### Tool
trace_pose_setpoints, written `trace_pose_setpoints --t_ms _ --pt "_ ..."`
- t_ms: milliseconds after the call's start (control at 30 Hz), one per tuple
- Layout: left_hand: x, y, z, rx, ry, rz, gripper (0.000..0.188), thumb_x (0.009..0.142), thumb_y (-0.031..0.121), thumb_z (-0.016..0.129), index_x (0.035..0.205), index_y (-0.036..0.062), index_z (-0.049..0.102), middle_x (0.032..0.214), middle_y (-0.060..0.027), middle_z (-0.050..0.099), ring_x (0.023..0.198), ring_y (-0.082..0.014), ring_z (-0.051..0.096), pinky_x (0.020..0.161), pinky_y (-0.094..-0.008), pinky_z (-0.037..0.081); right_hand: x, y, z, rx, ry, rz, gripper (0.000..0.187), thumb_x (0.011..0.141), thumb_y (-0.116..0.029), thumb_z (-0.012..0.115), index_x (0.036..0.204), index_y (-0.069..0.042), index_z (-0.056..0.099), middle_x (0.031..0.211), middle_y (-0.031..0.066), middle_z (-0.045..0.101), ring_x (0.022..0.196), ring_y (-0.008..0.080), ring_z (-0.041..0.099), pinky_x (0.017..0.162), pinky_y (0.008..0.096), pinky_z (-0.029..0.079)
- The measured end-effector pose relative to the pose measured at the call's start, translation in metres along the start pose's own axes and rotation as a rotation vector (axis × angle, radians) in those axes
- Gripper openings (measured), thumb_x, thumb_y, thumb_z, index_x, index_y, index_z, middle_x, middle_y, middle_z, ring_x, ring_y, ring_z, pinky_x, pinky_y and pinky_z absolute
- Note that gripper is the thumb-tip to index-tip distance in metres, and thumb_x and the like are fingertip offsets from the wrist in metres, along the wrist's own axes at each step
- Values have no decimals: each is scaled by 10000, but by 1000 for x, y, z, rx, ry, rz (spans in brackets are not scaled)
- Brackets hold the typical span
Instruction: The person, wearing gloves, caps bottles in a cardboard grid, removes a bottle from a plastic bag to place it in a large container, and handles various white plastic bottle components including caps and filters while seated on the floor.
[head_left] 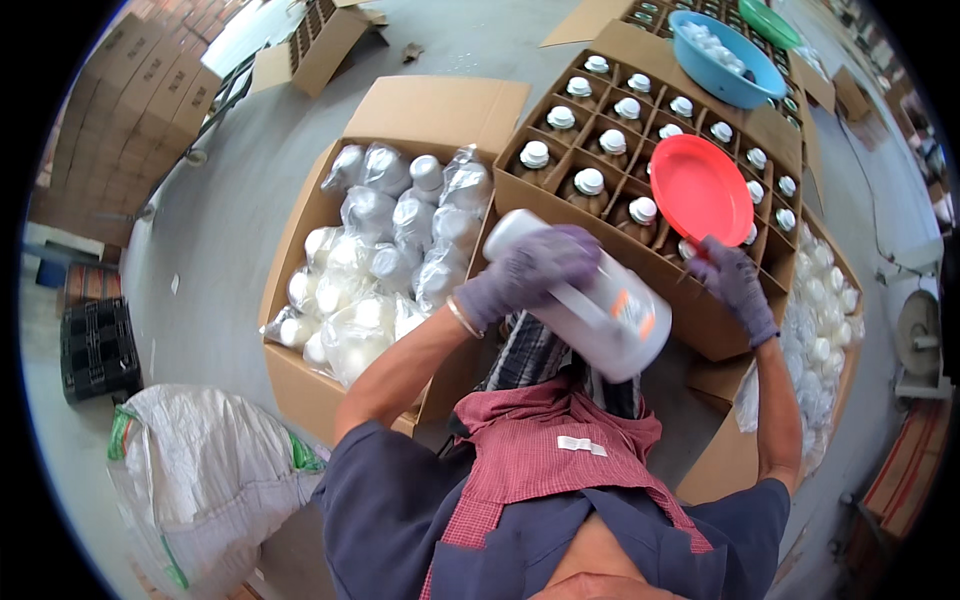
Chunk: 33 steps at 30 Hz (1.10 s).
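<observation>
My left hand (pixel 540 268), in a grey-purple glove, is closed on a large white plastic jug (pixel 600 310) with an orange-marked label. The jug lies slanted in front of my lap, slightly blurred. My right hand (pixel 738 288), gloved alike, has its fingers closed at the near edge of a round red plastic dish (pixel 702 190); red shows at the fingertips. Under and around the dish stand bottles with white caps (pixel 590 181), each in a cell of a divided cardboard box (pixel 640 275). The dish hides several of these bottles.
Left of my knees, an open carton (pixel 290 385) holds plastic-wrapped white bottles (pixel 390 265). Another carton of wrapped bottles (pixel 815 320) stands at right. A blue basin (pixel 725 85) of white pieces sits beyond. A white sack (pixel 215 470) and black crate (pixel 98 348) are at left.
</observation>
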<state>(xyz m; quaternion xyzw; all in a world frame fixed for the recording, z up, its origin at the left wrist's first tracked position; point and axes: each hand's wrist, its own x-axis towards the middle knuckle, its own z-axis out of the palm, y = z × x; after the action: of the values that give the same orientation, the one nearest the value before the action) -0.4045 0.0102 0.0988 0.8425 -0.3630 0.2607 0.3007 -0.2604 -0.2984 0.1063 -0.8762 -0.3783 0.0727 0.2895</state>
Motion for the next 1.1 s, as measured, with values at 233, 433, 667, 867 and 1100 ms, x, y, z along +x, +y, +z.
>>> trace_pose_setpoints --t_ms 233,433,667,867,1100 --pt "16 31 33 58 -447 424 446 725 321 639 1112 105 596 1192 -54 577 1215 -257 507 1137 -483 311 106 102 14 -459 268 -117 219 901 -172 619 993 10 539 886 247 624 840 420 617 686 474 478" --pt "-40 -45 -21 74 -329 -79 612 762 468 682 1253 123 557 1325 -97 517 1261 -301 464 1086 -539 318 138 130 8 -155 132 301 175 908 -157 606 944 -2 533 840 196 635 791 301 649 681 410 489" --pt "-238 -272 -68 393 235 -1338 374 910 370 569 1211 157 633 1294 -209 550 1214 -404 511 982 -459 440 151 111 -37 933 103 520 244 963 -301 565 1000 -60 556 885 57 616 783 152 622 724 323 535" --pt "-280 -352 -69 640 -224 -1787 432 902 482 481 1257 282 623 1514 -141 291 1411 -378 216 1129 -564 168 163 194 -58 642 373 596 347 952 -264 588 1180 -7 536 922 61 575 751 144 576 674 310 525" --pt "-335 -348 -103 516 290 -1747 392 935 329 455 1171 88 656 1346 -132 513 1284 -294 448 1081 -423 329 193 139 -6 -404 418 144 460 908 -182 594 1316 -2 486 1164 172 566 1067 307 548 941 380 449"
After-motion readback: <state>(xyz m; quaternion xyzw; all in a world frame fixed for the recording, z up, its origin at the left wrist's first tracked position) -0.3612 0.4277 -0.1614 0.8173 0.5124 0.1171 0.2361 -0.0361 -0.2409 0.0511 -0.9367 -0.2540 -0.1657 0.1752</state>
